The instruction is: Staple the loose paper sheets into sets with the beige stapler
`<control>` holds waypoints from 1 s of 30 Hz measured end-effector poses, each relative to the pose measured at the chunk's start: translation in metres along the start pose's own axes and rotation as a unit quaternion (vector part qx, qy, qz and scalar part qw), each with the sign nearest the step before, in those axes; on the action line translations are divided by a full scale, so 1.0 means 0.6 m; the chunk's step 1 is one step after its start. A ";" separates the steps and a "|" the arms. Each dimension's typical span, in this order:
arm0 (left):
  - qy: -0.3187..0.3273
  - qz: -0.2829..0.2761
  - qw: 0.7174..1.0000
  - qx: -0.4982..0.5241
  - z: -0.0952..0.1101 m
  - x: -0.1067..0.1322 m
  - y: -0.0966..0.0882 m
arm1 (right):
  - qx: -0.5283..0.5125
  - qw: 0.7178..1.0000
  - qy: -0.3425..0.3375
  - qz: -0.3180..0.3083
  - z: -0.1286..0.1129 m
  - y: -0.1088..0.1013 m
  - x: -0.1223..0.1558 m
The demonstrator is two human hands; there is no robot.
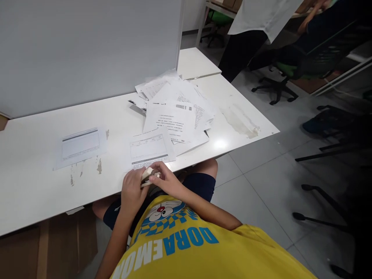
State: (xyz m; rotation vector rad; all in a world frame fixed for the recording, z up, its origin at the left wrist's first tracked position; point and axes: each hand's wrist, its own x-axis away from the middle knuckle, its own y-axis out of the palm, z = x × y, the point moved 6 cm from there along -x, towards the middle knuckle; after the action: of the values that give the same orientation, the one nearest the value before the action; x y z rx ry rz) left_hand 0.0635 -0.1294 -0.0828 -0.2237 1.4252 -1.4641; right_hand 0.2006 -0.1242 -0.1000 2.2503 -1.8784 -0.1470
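At the table's front edge, both hands meet around a small cream-coloured stapler [147,173], whose two arms are spread apart. My left hand [133,190] wraps its fingers round one side of it. From the other side, the thumb and fingers of my right hand [168,181] pinch at its end; the fingers hide part of the stapler. Just beyond the hands lies a printed sheet [149,149] with a boxed form on it, flat on the white table [116,120].
A loose heap of printed papers [171,112] lies beyond, towards the grey partition [93,50]. Another form sheet [81,145] is on the left. Brown stains [242,122] mark the tabletop. A person in a white top [261,17] stands behind, near an office chair [279,83].
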 end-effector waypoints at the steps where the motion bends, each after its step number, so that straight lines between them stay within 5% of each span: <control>1: 0.029 0.005 1.000 -0.002 -0.002 0.004 -0.006 | 0.023 1.000 -0.007 -0.019 -0.005 0.000 -0.001; 5: 0.002 0.057 0.997 -0.048 -0.016 0.024 -0.011 | 0.118 0.990 -0.049 -0.056 -0.021 0.007 -0.006; 8: -0.186 0.165 0.968 -0.024 -0.035 0.047 -0.018 | 0.047 0.997 -0.048 -0.026 -0.016 0.017 -0.012; 10: -0.345 0.234 0.903 0.101 -0.048 0.069 -0.018 | -0.024 0.999 -0.041 0.012 -0.007 0.023 -0.014; 12: -0.445 0.243 0.807 0.303 -0.048 0.080 0.000 | -0.037 0.997 -0.062 0.036 -0.004 0.033 -0.014; 15: -0.479 0.193 0.681 0.519 -0.032 0.067 0.021 | 0.051 0.988 -0.144 -0.014 -0.016 0.059 -0.009; 17: -0.500 0.189 0.639 0.554 -0.038 0.060 0.021 | 0.127 0.970 -0.192 -0.081 -0.026 0.070 -0.004; 19: -0.516 0.205 0.625 0.549 -0.062 0.059 0.016 | 0.199 0.953 -0.212 -0.081 -0.036 0.048 -0.005; 22: -0.502 0.236 0.642 0.530 -0.111 0.058 0.002 | 0.345 0.917 -0.156 0.124 -0.046 -0.054 -0.015; 25: -0.466 0.267 0.661 0.523 -0.154 0.051 -0.012 | 0.491 0.830 -0.032 0.261 -0.033 -0.132 -0.019; 28: -0.453 0.277 0.669 0.521 -0.180 0.042 -0.009 | 0.555 0.790 0.005 0.262 -0.012 -0.133 -0.031; 30: -0.457 0.287 0.668 0.512 -0.189 0.038 -0.002 | 0.537 0.805 -0.012 0.254 -0.005 -0.116 -0.039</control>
State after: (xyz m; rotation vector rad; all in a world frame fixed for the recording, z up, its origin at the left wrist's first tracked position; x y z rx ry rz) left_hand -0.0298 -0.0757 -0.1246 0.1984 -0.2659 -1.1006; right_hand 0.2637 -0.0891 -0.1140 2.0311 -2.9421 1.2763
